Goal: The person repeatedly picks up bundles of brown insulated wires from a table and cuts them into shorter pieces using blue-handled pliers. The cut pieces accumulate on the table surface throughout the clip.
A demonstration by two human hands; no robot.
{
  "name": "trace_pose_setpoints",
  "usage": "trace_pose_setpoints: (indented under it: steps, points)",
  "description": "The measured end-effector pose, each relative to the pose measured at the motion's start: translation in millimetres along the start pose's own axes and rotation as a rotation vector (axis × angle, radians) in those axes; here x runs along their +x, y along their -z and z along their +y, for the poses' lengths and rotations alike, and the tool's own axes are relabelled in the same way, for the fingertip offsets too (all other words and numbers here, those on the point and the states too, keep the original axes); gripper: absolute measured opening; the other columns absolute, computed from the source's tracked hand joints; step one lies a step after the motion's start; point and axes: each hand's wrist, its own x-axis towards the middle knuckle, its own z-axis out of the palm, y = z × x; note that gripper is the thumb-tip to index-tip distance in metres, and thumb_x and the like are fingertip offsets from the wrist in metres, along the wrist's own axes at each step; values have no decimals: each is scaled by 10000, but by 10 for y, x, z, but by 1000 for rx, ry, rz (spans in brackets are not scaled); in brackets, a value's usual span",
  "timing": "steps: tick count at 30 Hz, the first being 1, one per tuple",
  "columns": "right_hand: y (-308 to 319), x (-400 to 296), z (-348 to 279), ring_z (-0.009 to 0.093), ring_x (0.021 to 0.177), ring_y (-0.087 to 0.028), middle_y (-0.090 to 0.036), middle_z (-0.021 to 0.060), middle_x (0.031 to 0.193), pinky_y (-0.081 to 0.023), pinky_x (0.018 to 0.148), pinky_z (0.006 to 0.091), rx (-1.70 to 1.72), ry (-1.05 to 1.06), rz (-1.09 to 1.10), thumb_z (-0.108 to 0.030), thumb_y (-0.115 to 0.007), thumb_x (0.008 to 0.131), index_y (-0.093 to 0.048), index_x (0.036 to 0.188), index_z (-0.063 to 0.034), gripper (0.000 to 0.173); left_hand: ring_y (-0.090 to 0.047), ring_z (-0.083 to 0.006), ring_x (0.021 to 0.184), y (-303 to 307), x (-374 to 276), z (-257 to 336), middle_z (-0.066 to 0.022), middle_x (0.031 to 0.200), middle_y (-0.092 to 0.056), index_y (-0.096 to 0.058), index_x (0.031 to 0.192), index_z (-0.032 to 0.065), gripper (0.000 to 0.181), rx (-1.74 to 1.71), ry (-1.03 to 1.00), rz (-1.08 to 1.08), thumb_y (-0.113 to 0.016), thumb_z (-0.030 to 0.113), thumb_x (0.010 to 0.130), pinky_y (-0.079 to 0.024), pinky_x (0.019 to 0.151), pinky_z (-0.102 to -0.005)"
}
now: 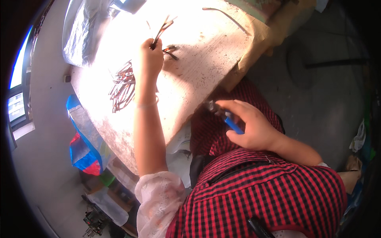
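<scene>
My left hand (pixel 150 58) is over the worktable (pixel 196 68), closed around several tortoiseshell eyeglass temples (pixel 162 29). Their ends stick out past the thumb, and more tips show below the fist. Left of my forearm lies a pile of similar eyeglass temples (pixel 122 86), partly hidden by the arm. My right hand (pixel 254 126) grips blue-handled pliers (pixel 233 125) above my lap, off the table's near edge. The metal head of the pliers is blurred. A single eyeglass temple (pixel 227 19) rests near the table's far right corner.
Clear plastic bags (pixel 82 38) sit at the table's far left. A blue and red bag (pixel 86 154) hangs by the left edge. Brown paper or cloth (pixel 253 53) covers the right edge. A green surface (pixel 256 9) stands at the top. Strong light washes out the tabletop.
</scene>
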Motion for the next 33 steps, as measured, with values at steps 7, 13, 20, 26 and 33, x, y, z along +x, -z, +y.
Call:
trace_pose_setpoints:
  steps: [7, 13, 20, 26, 33]
  points:
    - [151, -59, 147, 227, 766, -576, -570, 68, 839, -481, 737, 361, -55, -96, -37, -60, -643, 683, -585, 1273, -134, 597, -617, -157, 594, 110, -777, -164, -100, 727, -668, -538, 884, 45, 179, 173, 9, 86, -685, 146, 871, -469, 542, -306]
    - [112, 13, 164, 212, 765, -565, -568, 65, 836, -480, 716, 342, 53, -119, -92, -68, -652, 691, -571, 1299, -113, 615, -511, -48, 543, 245, -1431, -284, -15, 701, -590, -565, 983, 21, 185, -498, 102, 17, -699, -1, 857, -378, 467, -187]
    - [47, 135, -221, 281, 808, -557, -561, 97, 819, -465, 745, 390, -154, 157, -89, -60, -699, 708, -584, 1333, -134, 639, -441, -62, 492, 24, -1642, 132, -39, 714, -556, -501, 952, 85, 87, -949, -159, 425, -567, 125, 991, -349, 400, -191]
    - [112, 131, -476, 279, 862, -551, -551, 91, 865, -457, 735, 408, -211, 232, -19, -74, -724, 691, -558, 1376, -152, 709, -473, -70, 605, 6, -1631, 435, -31, 704, -543, -499, 914, 82, 126, -780, -441, 672, -572, 144, 996, -378, 568, -189]
    - [-101, 62, -618, 291, 864, -534, -513, 96, 905, -465, 671, 405, -327, 215, 70, -81, -706, 690, -540, 1389, -176, 725, -454, -78, 604, 22, -1656, 517, -27, 681, -514, -467, 880, 79, 171, -563, -525, 871, -567, 148, 1000, -358, 586, -190]
